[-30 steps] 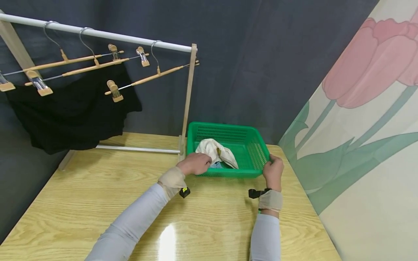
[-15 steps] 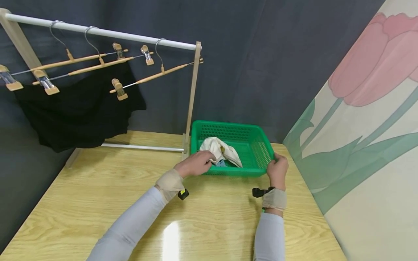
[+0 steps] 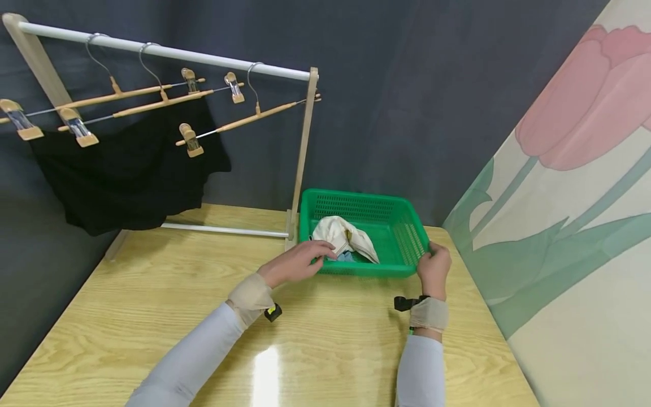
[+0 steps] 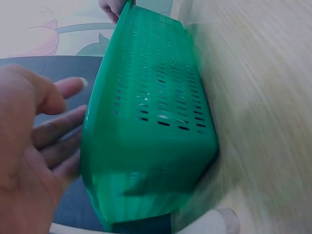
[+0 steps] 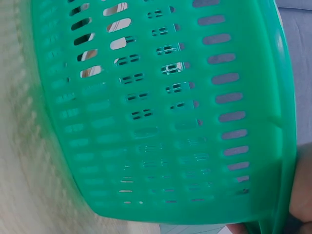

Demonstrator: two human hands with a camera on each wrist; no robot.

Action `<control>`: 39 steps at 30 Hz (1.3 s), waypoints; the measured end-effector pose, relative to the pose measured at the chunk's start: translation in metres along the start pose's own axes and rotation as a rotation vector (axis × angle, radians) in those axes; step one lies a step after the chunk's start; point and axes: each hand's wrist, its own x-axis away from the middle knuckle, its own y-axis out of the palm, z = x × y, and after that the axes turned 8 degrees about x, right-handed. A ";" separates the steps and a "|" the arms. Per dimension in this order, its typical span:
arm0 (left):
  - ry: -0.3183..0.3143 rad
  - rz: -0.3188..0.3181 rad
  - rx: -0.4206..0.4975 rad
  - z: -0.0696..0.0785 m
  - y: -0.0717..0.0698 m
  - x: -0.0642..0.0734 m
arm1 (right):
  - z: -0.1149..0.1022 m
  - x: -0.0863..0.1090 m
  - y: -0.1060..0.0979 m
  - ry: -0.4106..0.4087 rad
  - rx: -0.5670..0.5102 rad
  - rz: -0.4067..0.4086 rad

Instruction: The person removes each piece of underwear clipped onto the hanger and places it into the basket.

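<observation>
A green perforated plastic basket point(image 3: 371, 271) stands on the wooden table. In its left part lies a crumpled white cloth point(image 3: 333, 230), with a bit of light blue fabric point(image 3: 346, 257) under it. My left hand point(image 3: 295, 263) is at the front left corner, fingers extended and loosely spread over the rim; in the left wrist view the palm of that hand point(image 4: 29, 151) faces the basket wall point(image 4: 156, 141). At the front right corner my right hand point(image 3: 434, 270) grips the rim. The right wrist view shows only part of that hand point(image 5: 303, 187) behind the rim.
Left of the basket stands a clothes rack point(image 3: 304, 147) with several clip hangers point(image 3: 254, 117) on its rail. Black clothing point(image 3: 137, 169) hangs from it. A dark curtain point(image 3: 376, 113) is behind, and a tulip-patterned wall point(image 3: 569, 226) borders the table point(image 3: 325, 350) on the right.
My left hand has loosened its fingers from the basket's front left edge and drawn slightly left and back. The right hand still grips the rim. The head view has shifted a little.
</observation>
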 end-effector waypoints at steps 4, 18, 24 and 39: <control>0.030 0.057 0.041 -0.001 0.001 0.018 | 0.001 0.004 0.000 0.010 -0.008 0.001; 0.082 0.344 0.150 0.003 -0.012 0.092 | -0.008 -0.001 -0.001 -0.074 0.100 0.052; 0.032 0.477 0.165 0.004 -0.025 0.117 | -0.028 0.006 -0.005 -0.123 0.136 0.068; 0.149 0.814 0.075 0.019 -0.094 0.147 | -0.178 0.027 0.045 -0.484 -0.093 -0.263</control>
